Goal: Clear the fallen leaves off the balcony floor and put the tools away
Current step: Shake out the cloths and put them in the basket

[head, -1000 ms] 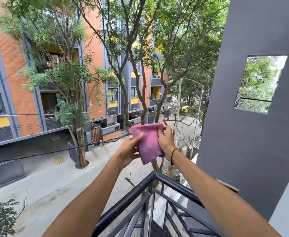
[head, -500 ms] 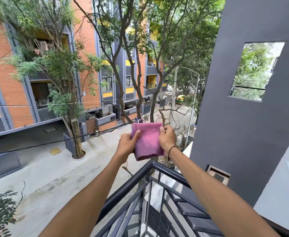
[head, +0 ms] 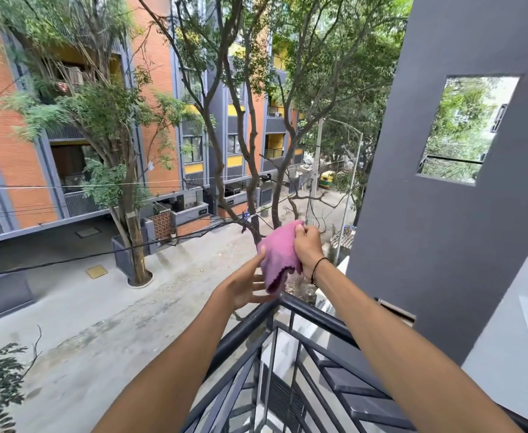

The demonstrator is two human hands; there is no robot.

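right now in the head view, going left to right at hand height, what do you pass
left hand → pink cloth → right hand → dark grey wall

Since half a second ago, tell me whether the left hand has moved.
Yes. The left hand dropped from the pink cloth's side edge toward the railing corner, now open below it.
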